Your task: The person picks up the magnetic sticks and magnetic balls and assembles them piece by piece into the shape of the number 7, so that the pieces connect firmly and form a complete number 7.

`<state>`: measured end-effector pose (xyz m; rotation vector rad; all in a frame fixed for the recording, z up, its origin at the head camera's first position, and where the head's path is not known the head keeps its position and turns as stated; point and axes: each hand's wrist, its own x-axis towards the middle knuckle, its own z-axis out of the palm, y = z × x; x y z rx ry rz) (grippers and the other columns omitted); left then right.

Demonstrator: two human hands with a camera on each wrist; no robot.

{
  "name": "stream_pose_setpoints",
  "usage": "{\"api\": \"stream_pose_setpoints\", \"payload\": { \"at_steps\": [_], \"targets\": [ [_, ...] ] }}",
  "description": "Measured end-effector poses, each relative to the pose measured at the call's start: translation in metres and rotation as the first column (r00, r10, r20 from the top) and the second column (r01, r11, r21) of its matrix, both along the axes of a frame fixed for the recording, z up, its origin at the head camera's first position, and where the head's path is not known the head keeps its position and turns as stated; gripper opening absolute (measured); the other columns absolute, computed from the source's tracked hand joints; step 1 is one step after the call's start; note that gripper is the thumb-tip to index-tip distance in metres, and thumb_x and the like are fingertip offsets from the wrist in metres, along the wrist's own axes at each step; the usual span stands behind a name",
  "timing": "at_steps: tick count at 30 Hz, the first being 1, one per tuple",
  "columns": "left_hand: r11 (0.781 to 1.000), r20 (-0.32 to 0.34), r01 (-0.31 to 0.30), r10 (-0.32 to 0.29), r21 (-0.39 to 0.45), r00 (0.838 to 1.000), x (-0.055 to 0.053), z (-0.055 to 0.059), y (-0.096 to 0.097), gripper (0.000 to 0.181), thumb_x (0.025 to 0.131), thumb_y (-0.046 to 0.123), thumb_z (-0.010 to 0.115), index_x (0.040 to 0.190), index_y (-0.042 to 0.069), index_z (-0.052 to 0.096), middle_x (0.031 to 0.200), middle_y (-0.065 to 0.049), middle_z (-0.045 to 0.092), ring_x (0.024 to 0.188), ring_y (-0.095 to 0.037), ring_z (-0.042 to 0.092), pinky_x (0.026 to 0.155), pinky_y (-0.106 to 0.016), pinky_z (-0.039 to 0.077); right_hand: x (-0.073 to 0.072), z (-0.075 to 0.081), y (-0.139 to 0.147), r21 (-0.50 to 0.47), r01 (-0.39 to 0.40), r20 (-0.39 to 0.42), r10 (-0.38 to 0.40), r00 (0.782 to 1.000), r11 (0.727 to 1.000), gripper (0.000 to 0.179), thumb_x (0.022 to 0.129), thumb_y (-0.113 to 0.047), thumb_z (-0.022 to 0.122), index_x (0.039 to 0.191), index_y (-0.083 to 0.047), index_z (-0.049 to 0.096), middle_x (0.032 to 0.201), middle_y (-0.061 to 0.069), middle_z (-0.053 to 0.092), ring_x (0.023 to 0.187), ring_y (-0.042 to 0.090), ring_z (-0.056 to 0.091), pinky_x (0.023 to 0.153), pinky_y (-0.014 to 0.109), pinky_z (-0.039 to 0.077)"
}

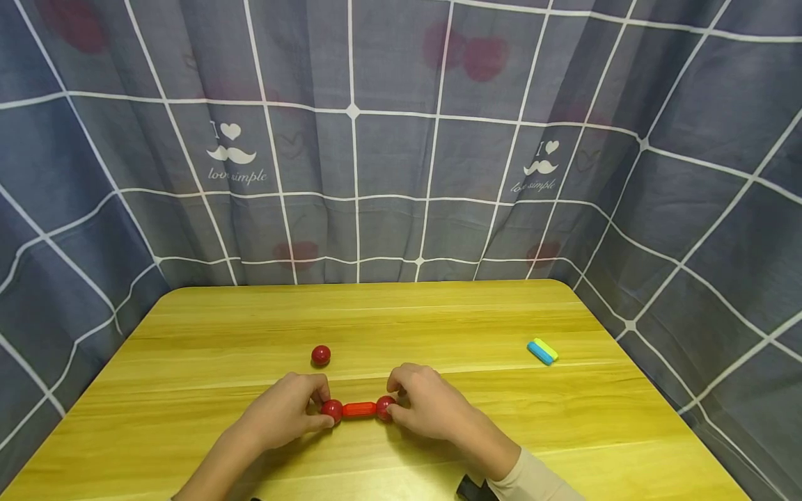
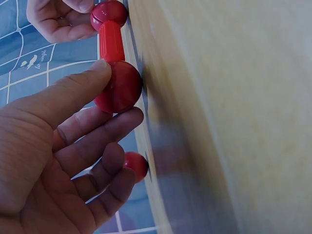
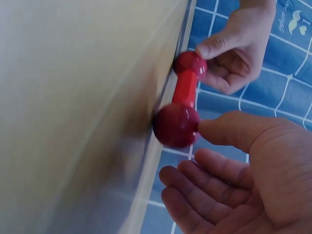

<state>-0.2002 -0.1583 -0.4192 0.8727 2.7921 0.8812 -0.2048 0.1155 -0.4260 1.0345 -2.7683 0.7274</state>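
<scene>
A ridged red rod (image 1: pixel 359 410) lies on the table between two glossy dark red balls, one at each end, in a dumbbell shape. My left hand (image 1: pixel 285 410) pinches the left ball (image 2: pixel 119 87) between thumb and fingers. At the other end, the thumb of my right hand (image 1: pixel 432 403) touches the right ball (image 3: pixel 176 125). The right wrist view shows that hand's other fingers loosely bent, apart from the ball. Beyond my left hand sits a separate red ball (image 1: pixel 321 355); the left wrist view shows it partly behind my fingers.
Toward the right of the wooden table (image 1: pixel 250 327) lie a blue stick (image 1: pixel 539 353) and a yellow-green stick (image 1: pixel 546 348), side by side. A dark grid-patterned curtain (image 1: pixel 388 160) hangs behind the table and along its sides. Something black (image 1: pixel 475 489) shows by my right sleeve.
</scene>
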Motion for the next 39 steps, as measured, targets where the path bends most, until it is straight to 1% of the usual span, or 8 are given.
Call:
{"api": "stream_pose_setpoints", "payload": {
  "at_steps": [3,9,15,19,27,32,39],
  "targets": [
    [1.0,0.001,-0.003,0.003,-0.001,1.0,0.0,0.0,0.0,0.023,0.078,0.024,0.083,0.084,0.018,0.062,0.075,0.016,0.061,0.059,-0.003,0.049,0.053,-0.024,0.044,-0.003,0.002,0.008,-0.009,0.012,-0.001,-0.012,1.0,1.0,0.015,0.084,-0.016,0.074,0.095,-0.01,0.065,0.091,-0.003,0.063,0.084,0.01,0.059,0.074,0.021,0.049],
    [1.0,0.001,-0.011,0.011,-0.004,1.0,0.0,0.001,0.0,0.022,0.078,0.025,0.083,0.084,0.018,0.063,0.075,0.016,0.061,0.058,-0.003,0.048,0.052,-0.025,0.044,-0.009,0.004,0.026,-0.027,0.051,-0.004,-0.051,0.999,0.998,0.015,0.084,-0.015,0.075,0.096,-0.009,0.066,0.093,0.0,0.064,0.085,0.015,0.06,0.073,0.025,0.05],
    [1.0,-0.008,-0.016,0.016,-0.007,1.0,0.0,0.0,0.001,0.022,0.077,0.023,0.084,0.084,0.018,0.063,0.076,0.016,0.061,0.058,-0.003,0.048,0.052,-0.024,0.044,-0.012,0.005,0.045,-0.019,0.105,-0.008,-0.105,0.994,0.994,0.016,0.083,-0.013,0.074,0.096,-0.009,0.066,0.093,0.0,0.064,0.083,0.016,0.06,0.072,0.027,0.051],
    [1.0,-0.008,-0.019,0.019,-0.007,1.0,0.001,0.001,0.001,0.022,0.077,0.022,0.084,0.083,0.018,0.063,0.075,0.016,0.061,0.057,-0.004,0.047,0.052,-0.025,0.043,-0.013,0.005,0.057,0.004,0.139,-0.012,-0.139,0.99,0.99,0.016,0.083,-0.014,0.074,0.097,-0.01,0.066,0.092,-0.002,0.063,0.083,0.015,0.059,0.072,0.028,0.05],
    [1.0,-0.013,-0.019,0.019,-0.005,1.0,0.001,0.002,0.001,0.023,0.077,0.022,0.084,0.083,0.018,0.063,0.076,0.016,0.062,0.058,-0.003,0.048,0.053,-0.024,0.043,-0.013,0.004,0.081,0.018,0.19,-0.006,-0.19,0.982,0.982,0.017,0.081,-0.013,0.075,0.094,-0.011,0.065,0.089,-0.003,0.061,0.08,0.014,0.057,0.07,0.029,0.049],
    [1.0,-0.012,-0.018,0.018,-0.009,1.0,0.001,0.001,0.001,0.023,0.077,0.023,0.084,0.083,0.018,0.062,0.076,0.016,0.062,0.058,-0.003,0.048,0.052,-0.025,0.043,-0.015,0.0,0.095,0.026,0.229,-0.044,-0.228,0.973,0.973,0.016,0.079,-0.011,0.076,0.091,-0.012,0.065,0.084,-0.004,0.06,0.075,0.01,0.054,0.067,0.028,0.048],
    [1.0,-0.017,-0.015,0.015,-0.011,1.0,0.001,0.002,0.001,0.023,0.077,0.023,0.084,0.083,0.018,0.062,0.076,0.016,0.062,0.057,-0.003,0.047,0.052,-0.024,0.043,-0.019,-0.004,0.11,0.034,0.252,-0.085,-0.248,0.965,0.967,0.016,0.079,-0.012,0.077,0.088,-0.013,0.065,0.082,-0.005,0.059,0.074,0.009,0.054,0.066,0.028,0.048]
  ]
}}
